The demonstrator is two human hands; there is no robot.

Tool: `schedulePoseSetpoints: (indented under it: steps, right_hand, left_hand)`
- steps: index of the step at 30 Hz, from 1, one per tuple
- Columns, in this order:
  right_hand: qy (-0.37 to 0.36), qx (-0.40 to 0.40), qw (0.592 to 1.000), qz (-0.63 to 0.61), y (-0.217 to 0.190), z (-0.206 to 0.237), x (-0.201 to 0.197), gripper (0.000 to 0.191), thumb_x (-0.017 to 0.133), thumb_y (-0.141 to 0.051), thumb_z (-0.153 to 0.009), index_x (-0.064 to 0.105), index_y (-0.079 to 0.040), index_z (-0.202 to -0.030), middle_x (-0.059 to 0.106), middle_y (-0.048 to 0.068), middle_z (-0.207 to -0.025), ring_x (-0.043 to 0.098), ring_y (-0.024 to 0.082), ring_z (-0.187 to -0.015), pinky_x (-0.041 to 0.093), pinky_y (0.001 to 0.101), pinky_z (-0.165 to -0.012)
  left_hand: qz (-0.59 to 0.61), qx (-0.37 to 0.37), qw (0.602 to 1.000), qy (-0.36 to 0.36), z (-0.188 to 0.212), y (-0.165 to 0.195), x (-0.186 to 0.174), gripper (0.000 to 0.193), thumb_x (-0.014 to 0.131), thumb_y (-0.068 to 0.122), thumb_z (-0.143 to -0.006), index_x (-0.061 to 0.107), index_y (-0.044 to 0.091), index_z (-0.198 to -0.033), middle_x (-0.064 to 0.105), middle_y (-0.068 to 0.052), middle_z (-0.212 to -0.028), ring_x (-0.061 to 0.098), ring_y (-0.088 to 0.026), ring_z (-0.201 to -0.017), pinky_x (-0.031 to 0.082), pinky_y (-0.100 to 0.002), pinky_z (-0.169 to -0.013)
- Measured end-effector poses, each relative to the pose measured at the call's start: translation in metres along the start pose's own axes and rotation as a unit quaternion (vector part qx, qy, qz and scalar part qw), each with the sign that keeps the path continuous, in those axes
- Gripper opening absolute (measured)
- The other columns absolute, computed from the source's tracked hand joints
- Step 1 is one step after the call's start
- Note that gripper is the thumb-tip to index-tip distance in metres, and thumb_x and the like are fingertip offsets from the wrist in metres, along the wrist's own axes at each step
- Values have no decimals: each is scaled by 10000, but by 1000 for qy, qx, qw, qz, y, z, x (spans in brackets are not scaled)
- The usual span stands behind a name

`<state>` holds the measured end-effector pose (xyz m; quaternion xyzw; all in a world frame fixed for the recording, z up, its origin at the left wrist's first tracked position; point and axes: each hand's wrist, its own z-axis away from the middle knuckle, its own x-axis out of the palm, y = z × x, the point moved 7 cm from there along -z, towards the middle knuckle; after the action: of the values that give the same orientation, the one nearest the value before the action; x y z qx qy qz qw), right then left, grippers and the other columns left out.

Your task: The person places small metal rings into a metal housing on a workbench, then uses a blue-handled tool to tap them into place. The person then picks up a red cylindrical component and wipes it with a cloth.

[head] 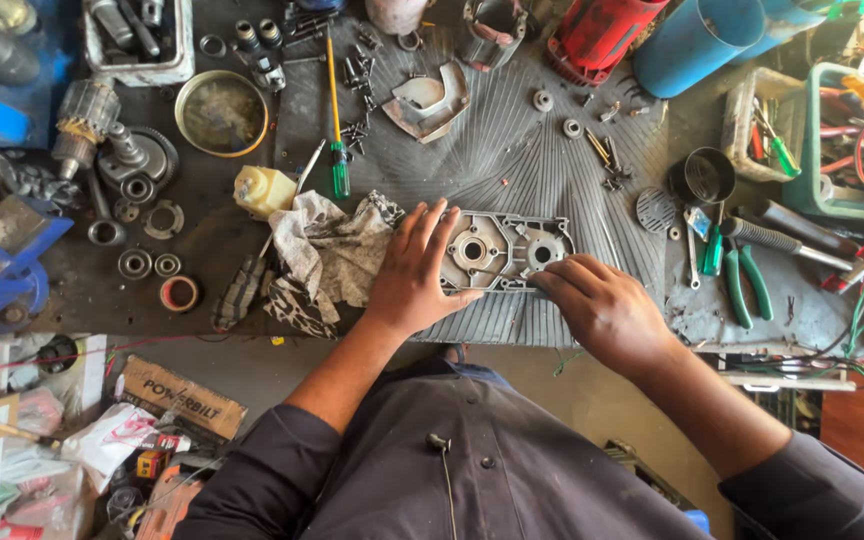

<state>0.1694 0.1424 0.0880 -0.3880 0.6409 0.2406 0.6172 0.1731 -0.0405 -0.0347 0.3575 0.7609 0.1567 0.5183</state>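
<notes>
A flat grey metal housing plate [505,250] with two round bearing holes lies on the ribbed grey mat [542,170] near the bench's front edge. My left hand [414,270] rests flat on the plate's left end, fingers spread, steadying it. My right hand [602,305] has its fingers curled against the plate's lower right edge; whether it pinches a small part or tool is hidden. A dirty crumpled rag [327,255] lies just left of my left hand.
A yellow-and-green screwdriver [335,110], loose screws [357,125], green-handled pliers [742,285], a black cup [704,177], bearings [135,263], a round tin lid [220,112] and a motor rotor [87,120] crowd the bench. Red and blue cylinders [652,30] stand at the back. Boxes lie on the floor.
</notes>
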Motion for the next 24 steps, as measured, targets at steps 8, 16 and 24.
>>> schedulePoseSetpoints:
  steps: [8, 16, 24]
  right_hand:
    - [-29, 2, 998, 49, -14, -2, 0, 417, 657, -99, -769, 703, -57, -1182, 685, 70, -1097, 666, 263, -1078, 566, 388, -840]
    - [-32, -201, 966, 161, -53, -44, -16, 437, 662, -182, -762, 704, -63, -1180, 658, 50, -1031, 662, 234, -1095, 587, 368, -944]
    - [-146, -6, 981, 129, -46, -83, 0, 519, 713, -168, -863, 627, -75, -1366, 658, 51, -892, 695, 234, -874, 565, 371, -698]
  left_hand:
    - [17, -9, 999, -28, -1, -8, 3, 1162, 919, 476, -692, 280, 94, -1585, 386, -183, -1576, 354, -437, -1475, 330, -542, -1203]
    - [16, -11, 1000, -19, 0, -6, -3, 1225, 946, 444, -640, 243, 98, -1582, 356, -235, -1567, 336, -473, -1448, 301, -564, -1182]
    - [49, -15, 999, -19, 2, -13, -9, 1300, 971, 355, -559, 231, 89, -1595, 426, -217, -1480, 407, -428, -1403, 333, -534, -1184]
